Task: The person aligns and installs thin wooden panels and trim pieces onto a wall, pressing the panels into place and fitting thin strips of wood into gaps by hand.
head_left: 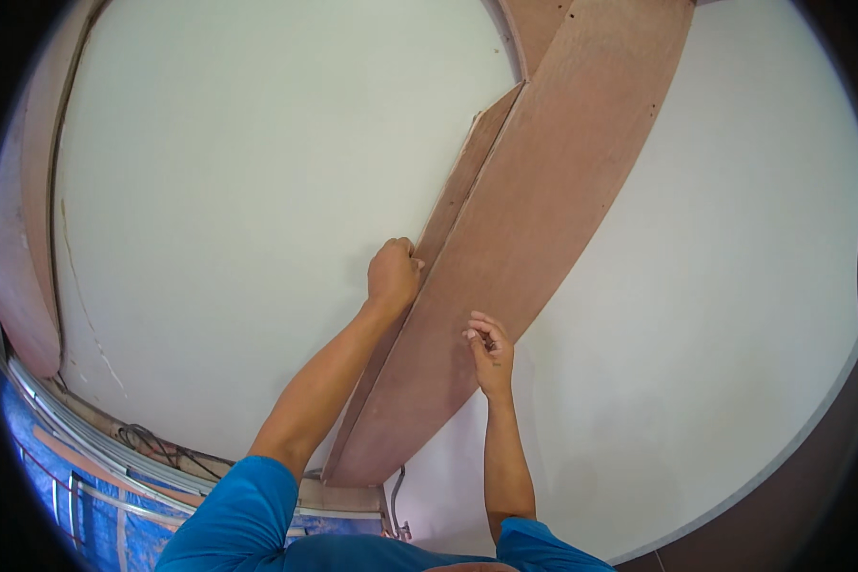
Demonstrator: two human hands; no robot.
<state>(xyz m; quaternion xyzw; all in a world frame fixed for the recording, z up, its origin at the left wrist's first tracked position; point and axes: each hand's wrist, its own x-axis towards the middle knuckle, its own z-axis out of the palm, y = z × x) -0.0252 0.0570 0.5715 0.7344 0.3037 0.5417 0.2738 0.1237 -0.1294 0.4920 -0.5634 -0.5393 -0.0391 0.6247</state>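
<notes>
Head view: a long brown wooden panel [534,181] runs aslant from the upper right to the lower middle, with a narrow wooden strip [458,195] along its left edge. The left hand [394,274] is at the strip's outer edge, its fingers curled in and its thumb side against the wood; whether they grip the edge or only press on it, I cannot tell. The right hand [492,353] is in front of the panel's broad face, near its right edge, fingers bent and narrow, with the tips close to the thumb. I cannot tell whether something small is pinched there, or whether the hand touches the wood.

The panel looks flat-faced, with a dull, faintly mottled surface and a few small dark spots; the strip's upper end is cut at a slant, with a paler, rough edge. Smooth white surfaces [248,153] spread on both sides, a thin brownish line marking the left one. At lower left are dark cables [148,439], pale metal-looking rails [86,456] and wrinkled, shiny blue sheeting [95,520]. Both sleeves [238,510] are plain blue cloth.
</notes>
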